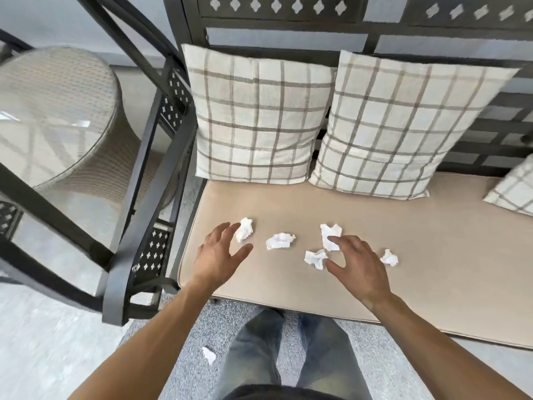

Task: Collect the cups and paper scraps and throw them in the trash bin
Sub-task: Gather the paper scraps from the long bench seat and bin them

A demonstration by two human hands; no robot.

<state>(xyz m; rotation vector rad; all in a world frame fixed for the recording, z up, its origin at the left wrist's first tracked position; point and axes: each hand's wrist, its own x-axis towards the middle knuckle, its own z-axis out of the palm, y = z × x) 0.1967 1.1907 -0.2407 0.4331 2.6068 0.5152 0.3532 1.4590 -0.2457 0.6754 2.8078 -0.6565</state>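
Five crumpled white paper scraps lie in a loose row on the tan seat cushion (403, 226) of a dark metal bench (184, 82), toward the cushion's front left part.

The left hand (219, 255) hovers near the cushion's left edge, fingers spread and holding nothing. The leftmost scrap (244, 229) sits just past its fingertips, between the index finger and the thumb and touching or nearly touching the index tip; which of the two cannot be told.

The second scrap (280, 241) lies between the two hands, clear of both.

The right hand (357, 264) is also spread open and empty, thumb and index finger apart in a wide pinch. The tall scrap (330, 236) lies at the tip of its index finger, partly overlapped by it. The low scrap (315, 258) lies just beside the thumb tip, right at the mouth of the pinch. The fifth scrap (389, 258) sits on the far side of that hand, just off the knuckles, toward the cushion's middle.

A sixth scrap (209, 355) lies on the grey floor (375, 342) in front of the bench, left of the person's jeans (288, 356).

Two checked pillows (259, 116) lean against the bench back at the cushion's rear edge. A wicker table (57, 116) stands beyond the bench's left armrest.
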